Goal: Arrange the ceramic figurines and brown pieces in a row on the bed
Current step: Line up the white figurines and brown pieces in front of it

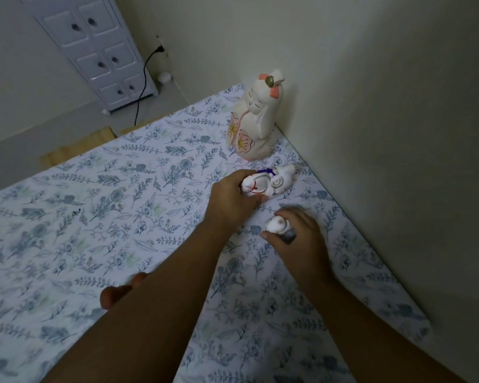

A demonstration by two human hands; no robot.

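Tall figurine stands placed beyond fingertips; left hand clasps horse, right hand wraps small figurine; brown pieces unseen.

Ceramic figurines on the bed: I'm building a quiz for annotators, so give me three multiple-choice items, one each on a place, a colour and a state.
1. Where does the tall figurine stand?
A. near the wall
B. on the floor
C. on the cabinet

2. What colour is the cord on the figurine in the left hand?
A. green
B. purple
C. yellow

3. What is the right hand doing?
A. lying flat
B. pointing
C. holding a small figurine

Answers: 1 A, it stands upright on the sheet beside the wall; 2 B, purple cord on top; 3 C, fingers wrap it.
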